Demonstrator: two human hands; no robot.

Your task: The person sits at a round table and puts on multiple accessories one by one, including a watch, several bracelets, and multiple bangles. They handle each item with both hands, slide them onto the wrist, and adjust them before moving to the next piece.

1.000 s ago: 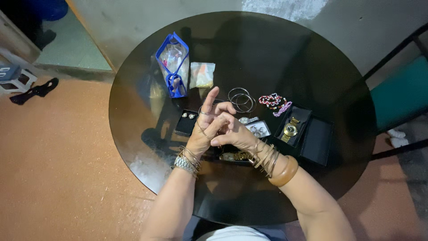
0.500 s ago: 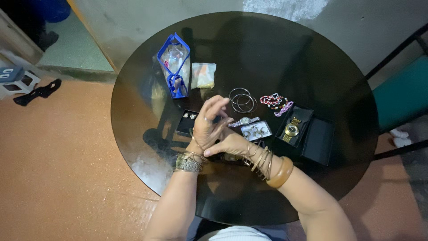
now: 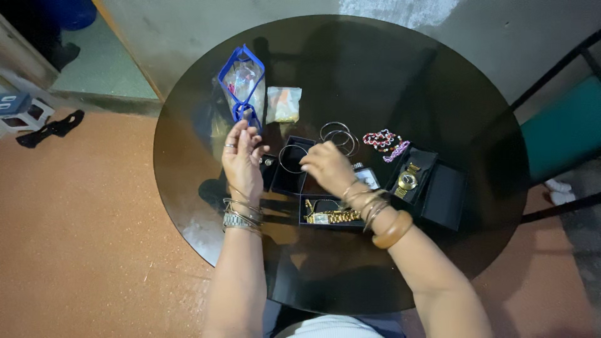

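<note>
Metal bangle (image 3: 292, 158): pinched in our right hand (image 3: 325, 166), over a small black box (image 3: 289, 169).
Left hand (image 3: 241, 159): fingers spread, holding nothing.
Risk: we judge the thin ring could slip and roll off the glossy table (image 3: 400, 81).

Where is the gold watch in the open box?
In the head view, the gold watch sits right of the right hand, just below the beaded bracelets.

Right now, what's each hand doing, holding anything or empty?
Left hand: open, fingers spread, holding nothing, raised above the round table.
Right hand: fingers pinched on a thin bangle over a black box.
</note>
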